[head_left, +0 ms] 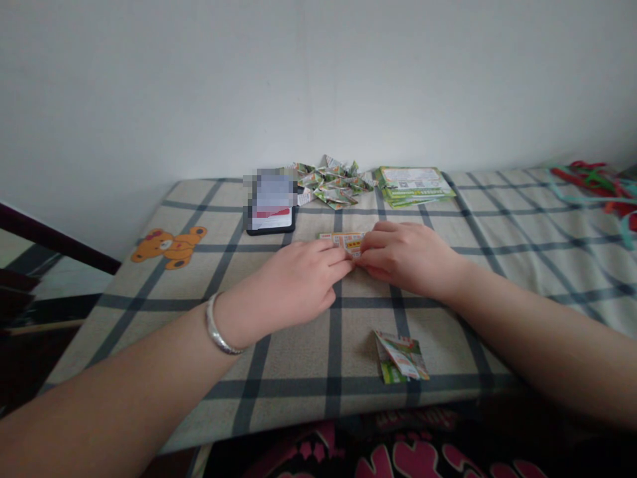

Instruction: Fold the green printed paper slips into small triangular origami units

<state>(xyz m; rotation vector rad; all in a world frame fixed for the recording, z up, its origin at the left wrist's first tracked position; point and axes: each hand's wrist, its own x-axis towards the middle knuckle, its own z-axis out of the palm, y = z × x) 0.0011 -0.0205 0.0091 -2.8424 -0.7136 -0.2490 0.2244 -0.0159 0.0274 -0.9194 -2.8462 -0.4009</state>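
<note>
A printed slip of paper (352, 243) with orange and white patterning lies on the checked cloth, partly covered by my hands. My left hand (308, 275), a silver bangle on its wrist, has its fingers pressed together at the slip's near left side. Closed over the right part of the slip is my right hand (398, 255), its fingertips almost meeting those of the left. Nearer to me, a folded piece of printed paper (402, 357) rests on the cloth, touched by neither hand.
Along the wall sit a smartphone (270, 216), a heap of folded paper pieces (338, 189) and a stack of printed slips (415, 182). A bear decoration (172, 247) is on the cloth at left. Red, green and teal strips (597, 189) lie far right.
</note>
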